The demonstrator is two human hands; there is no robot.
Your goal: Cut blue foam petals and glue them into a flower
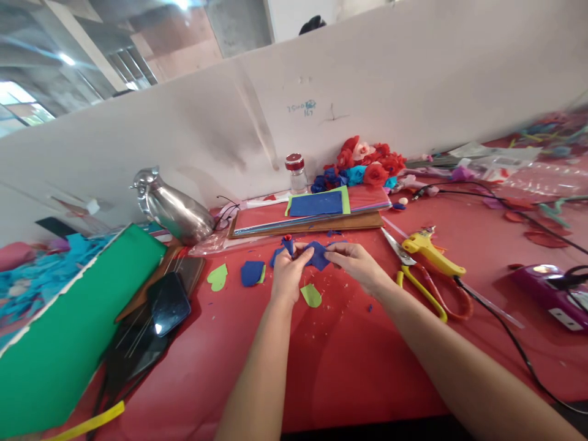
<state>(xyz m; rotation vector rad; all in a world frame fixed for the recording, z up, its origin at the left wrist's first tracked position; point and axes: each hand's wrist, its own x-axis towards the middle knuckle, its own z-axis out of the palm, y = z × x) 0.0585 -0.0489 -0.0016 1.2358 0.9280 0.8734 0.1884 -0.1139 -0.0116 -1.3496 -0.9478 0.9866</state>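
Observation:
My left hand (pixel 290 272) is closed around a small blue flower piece (pixel 287 245) with a red centre, and its fingertips also touch a blue petal (pixel 318 256). The right edge of that petal is pinched by my right hand (pixel 356 263). Below my hands, a light green petal (pixel 311 296) lies on the red table (pixel 321 367). Further left are blue petals (pixel 252 273) with a bit of green beneath, and a green heart-shaped piece (pixel 217 277).
Yellow-handled scissors (pixel 420 288) and a yellow glue gun (pixel 432 248) lie right, with black cables. Behind are stacked sheets (pixel 316 204), a jar (pixel 296 173) and paper flowers (pixel 367 162). Left are a metal jug (pixel 177 211), a phone (pixel 169 303) and a green board (pixel 78 337).

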